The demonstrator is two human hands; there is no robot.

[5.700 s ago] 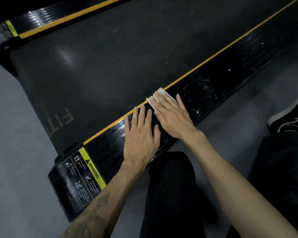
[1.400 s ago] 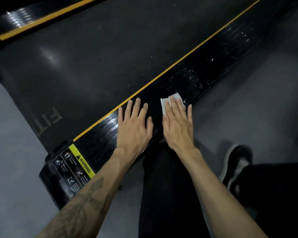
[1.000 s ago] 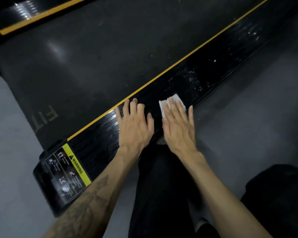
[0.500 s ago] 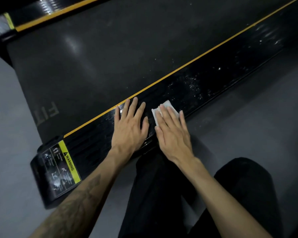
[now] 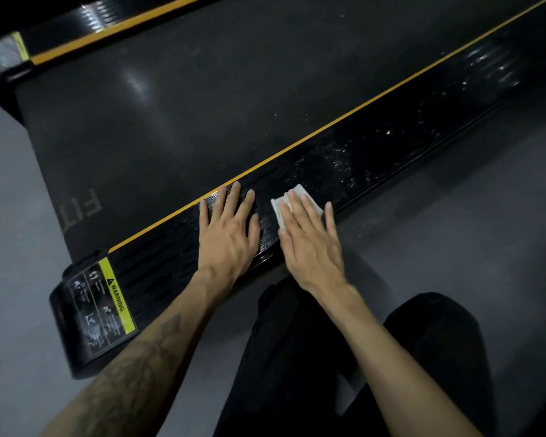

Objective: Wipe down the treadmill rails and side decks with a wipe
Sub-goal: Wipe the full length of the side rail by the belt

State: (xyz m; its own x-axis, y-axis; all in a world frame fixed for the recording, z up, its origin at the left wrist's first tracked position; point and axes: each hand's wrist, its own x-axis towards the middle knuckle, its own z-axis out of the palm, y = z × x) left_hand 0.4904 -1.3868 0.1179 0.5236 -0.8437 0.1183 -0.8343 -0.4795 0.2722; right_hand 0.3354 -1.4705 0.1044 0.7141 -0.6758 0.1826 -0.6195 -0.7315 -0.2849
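Grey gym floor (image 5: 19, 190) at lower left & right of frame, kneeling black-trousered legs (image 5: 297, 357) at bottom centre. Just above, left hand (image 5: 226, 230) flat, fingers straight & spread on near side deck (image 5: 158, 257), prob. bracing body weight. Beside it, right hand (image 5: 309, 238) flat, fingers straight, pressing white wipe (image 5: 298, 192) onto deck. Further toward upper right: white specks (image 5: 338, 159) not yet wiped, so prob. next. Beyond orange stripe (image 5: 360, 105), belt (image 5: 202, 99).

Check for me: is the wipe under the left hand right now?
No, the white wipe lies under the flat fingers of the right hand, while the left hand rests bare on the side deck.
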